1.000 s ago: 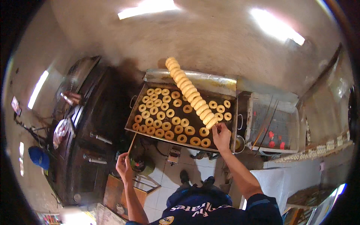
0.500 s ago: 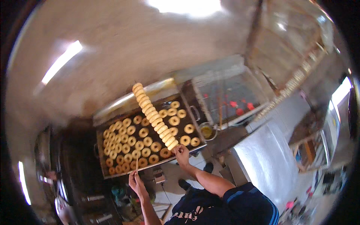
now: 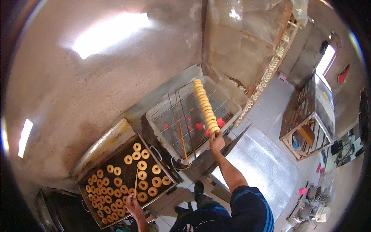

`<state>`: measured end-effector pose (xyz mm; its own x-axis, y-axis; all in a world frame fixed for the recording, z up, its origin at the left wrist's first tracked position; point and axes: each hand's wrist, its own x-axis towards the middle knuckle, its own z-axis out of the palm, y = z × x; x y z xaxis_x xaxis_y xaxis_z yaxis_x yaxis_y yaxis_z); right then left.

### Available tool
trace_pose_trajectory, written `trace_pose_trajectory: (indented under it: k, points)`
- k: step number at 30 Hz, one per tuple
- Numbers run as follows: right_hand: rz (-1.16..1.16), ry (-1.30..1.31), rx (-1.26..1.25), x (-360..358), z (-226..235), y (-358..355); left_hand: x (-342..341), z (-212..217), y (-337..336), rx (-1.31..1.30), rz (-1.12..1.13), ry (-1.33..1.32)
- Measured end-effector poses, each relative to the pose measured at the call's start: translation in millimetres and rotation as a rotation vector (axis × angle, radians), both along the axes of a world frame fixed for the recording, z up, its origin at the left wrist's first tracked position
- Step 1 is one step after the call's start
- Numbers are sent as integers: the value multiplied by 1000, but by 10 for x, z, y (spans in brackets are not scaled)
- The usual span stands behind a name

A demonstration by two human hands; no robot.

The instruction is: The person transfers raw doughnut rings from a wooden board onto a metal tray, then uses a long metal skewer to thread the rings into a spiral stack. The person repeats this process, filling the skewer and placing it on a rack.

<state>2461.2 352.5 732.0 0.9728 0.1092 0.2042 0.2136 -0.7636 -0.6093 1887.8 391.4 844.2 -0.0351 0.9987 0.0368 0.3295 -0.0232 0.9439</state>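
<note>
My right hand [image 3: 217,144] is closed round the near end of a rod strung with a long row of golden ring doughnuts [image 3: 205,105]. The loaded rod slants up and away over a shallow tray with a wire rack [image 3: 164,129]; whether it touches the rack I cannot tell. My left hand [image 3: 133,205] grips a thin wooden stick [image 3: 136,179], which points away over the frying pan. Many loose ring doughnuts [image 3: 118,181] lie in this wide rectangular dark pan [image 3: 125,161], paler ones among browner ones, crowded toward its left side.
Thin rods [image 3: 181,133] and several red pieces lie in the rack tray. To its right are a shiny metal-topped table [image 3: 259,158] and a wooden-framed shelf edge lined with pale rings [image 3: 266,79]. A wooden-slatted stand [image 3: 309,120] stands farther right. A brown wall [image 3: 96,85] rises behind.
The view has turned to the right. My right hand has carried the doughnut-loaded rod from above the frying pan to above the rack tray. My left hand still holds the stick over the pan.
</note>
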Motion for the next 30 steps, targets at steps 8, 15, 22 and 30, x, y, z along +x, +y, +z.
trace_pose_trajectory:
  k: [8,15,22,30]
  points:
    - [-26,-61,-106,608,-287,147,638,325,216,-18,-37,105]
    - [211,-153,-174,-264,-163,-60,994,515,272,28,-42,137]
    - [490,-119,-176,-1058,-146,123,715,192,351,-66,-90,188]
    - [654,107,252,-1936,566,-1272,100,-242,726,-144,-355,512]
